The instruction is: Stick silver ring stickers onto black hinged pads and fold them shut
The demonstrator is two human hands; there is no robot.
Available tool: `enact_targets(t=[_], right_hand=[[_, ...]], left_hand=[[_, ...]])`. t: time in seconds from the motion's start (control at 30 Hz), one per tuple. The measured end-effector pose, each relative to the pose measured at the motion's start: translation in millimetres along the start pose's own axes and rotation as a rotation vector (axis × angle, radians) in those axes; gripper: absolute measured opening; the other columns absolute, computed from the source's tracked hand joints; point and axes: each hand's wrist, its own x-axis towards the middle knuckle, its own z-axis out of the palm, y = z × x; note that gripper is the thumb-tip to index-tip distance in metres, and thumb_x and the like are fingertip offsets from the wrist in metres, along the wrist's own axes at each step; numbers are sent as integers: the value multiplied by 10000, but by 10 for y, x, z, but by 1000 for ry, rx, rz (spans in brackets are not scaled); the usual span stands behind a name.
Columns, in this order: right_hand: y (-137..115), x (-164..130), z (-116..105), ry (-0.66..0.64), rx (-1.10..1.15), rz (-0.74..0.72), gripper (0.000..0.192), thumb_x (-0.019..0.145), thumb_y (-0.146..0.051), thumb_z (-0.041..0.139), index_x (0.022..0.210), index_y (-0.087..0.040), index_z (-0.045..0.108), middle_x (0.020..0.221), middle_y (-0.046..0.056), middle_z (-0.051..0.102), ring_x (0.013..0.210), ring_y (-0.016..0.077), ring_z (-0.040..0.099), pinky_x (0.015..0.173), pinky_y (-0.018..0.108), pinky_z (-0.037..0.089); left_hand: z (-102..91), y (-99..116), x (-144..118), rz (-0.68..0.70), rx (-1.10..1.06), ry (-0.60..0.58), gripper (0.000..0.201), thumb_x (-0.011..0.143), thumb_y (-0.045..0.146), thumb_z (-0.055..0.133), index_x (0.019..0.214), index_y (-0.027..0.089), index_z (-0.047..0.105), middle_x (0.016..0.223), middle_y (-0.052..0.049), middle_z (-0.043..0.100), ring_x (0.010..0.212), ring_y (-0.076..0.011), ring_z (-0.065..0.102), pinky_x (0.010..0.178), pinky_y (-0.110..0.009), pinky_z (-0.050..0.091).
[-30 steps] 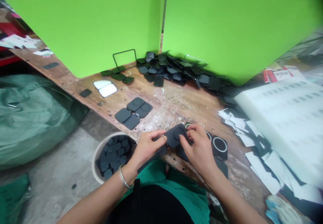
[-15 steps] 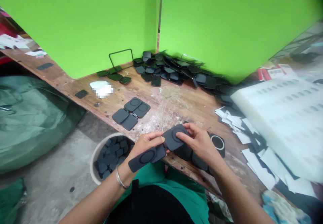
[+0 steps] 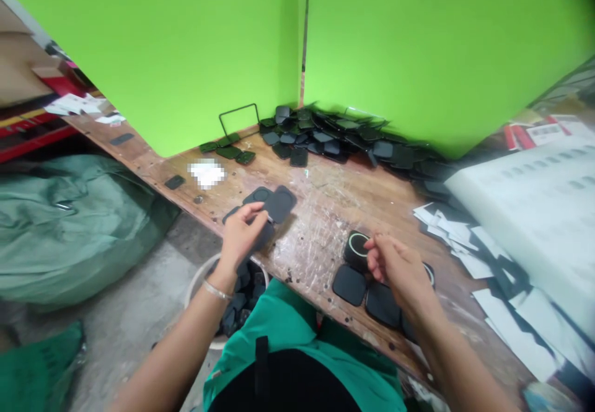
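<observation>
My left hand [image 3: 242,233] reaches out to the left over the workbench [image 3: 320,214] and grips a dark grey hinged pad, resting it on the small stack of dark grey pads [image 3: 274,202] there. My right hand [image 3: 395,266] hovers with loosely curled fingers and nothing in it, just right of a black pad with a white ring [image 3: 357,245]. Two plain dark square pads [image 3: 365,293] lie by the bench's near edge below that hand. More pads lie partly hidden under my right wrist.
A large heap of dark pads [image 3: 344,139] lies at the back against the green wall. A white bucket [image 3: 232,300] holding dark pieces stands on the floor under my left arm. White paper slips [image 3: 469,245] and a white perforated tray [image 3: 534,201] lie at the right. A green sack [image 3: 69,226] is at the left.
My hands have parted. The left hand carried the hinged pad away from my body, leftward onto the stack of pads; the right hand let go and stayed over the ringed pads.
</observation>
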Motion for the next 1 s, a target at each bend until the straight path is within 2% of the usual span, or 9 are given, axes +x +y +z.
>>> enact_targets(t=[0.13, 0.3, 0.37, 0.47, 0.53, 0.63, 0.77, 0.87, 1.0], right_hand=[[71, -45, -63, -65, -63, -62, 549, 681, -715, 684, 716, -172, 604, 460, -26, 549, 345, 76, 439, 350, 179, 283], [89, -185, -17, -110, -160, -236, 391, 772, -562, 697, 713, -184, 619, 555, -9, 586, 458, 99, 488, 451, 214, 375], [61, -285, 65, -126, -211, -347, 297, 796, -474, 691, 741, -184, 663, 642, 14, 622, 552, 125, 533, 515, 238, 419], [38, -427, 234, -193, -250, -488, 180, 836, -361, 659, 821, -192, 719, 794, 44, 654, 697, 157, 583, 604, 265, 456], [41, -476, 342, -220, -243, -536, 157, 844, -321, 656, 905, -200, 735, 872, 53, 655, 753, 163, 590, 646, 277, 466], [33, -473, 439, -200, -228, -565, 167, 839, -299, 671, 969, -210, 729, 935, 58, 659, 820, 178, 595, 709, 301, 476], [-24, -508, 416, -147, -237, -651, 62, 844, -227, 676, 783, -215, 670, 831, 26, 662, 833, 181, 601, 761, 324, 489], [-23, -691, 310, -58, -339, -948, 110, 865, -145, 629, 776, -208, 638, 808, 34, 658, 807, 180, 591, 747, 343, 496], [78, -991, 128, -224, -457, -1360, 198, 827, -104, 631, 883, -284, 690, 858, 4, 713, 806, 195, 617, 739, 362, 524]], left_hand=[[-148, -59, 311, 24, 109, 70, 349, 694, 316, 701, 1007, 163, 726, 896, -71, 758, 916, -262, 676, 900, -360, 490], [-85, 65, 186, 201, 107, 256, 506, 763, 320, 690, 1241, 173, 619, 1268, -124, 647, 1173, -273, 575, 1009, -386, 428], [33, 155, 61, 159, -133, 180, 476, 779, 337, 695, 1220, 177, 616, 1205, -109, 668, 1061, -214, 620, 905, -311, 480], [299, 300, -154, -142, -599, -93, 417, 738, 307, 752, 1119, 183, 638, 1027, -65, 704, 829, -133, 645, 719, -219, 497], [491, 392, -305, -315, -762, -198, 382, 693, 247, 788, 1044, 186, 652, 939, -44, 703, 747, -113, 633, 666, -204, 494], [721, 496, -501, -391, -781, -266, 341, 680, 197, 787, 993, 186, 652, 868, -27, 689, 733, -118, 636, 672, -212, 503], [887, 535, -615, -415, -742, -329, 345, 695, 211, 773, 1010, 184, 637, 867, -23, 684, 786, -131, 653, 704, -218, 498], [935, 533, -581, -414, -800, -272, 283, 760, 295, 749, 999, 184, 646, 863, -18, 673, 786, -111, 637, 731, -204, 488], [927, 540, -463, -395, -887, -273, 280, 825, 444, 691, 949, 194, 658, 847, -18, 658, 800, -112, 618, 761, -211, 484]])
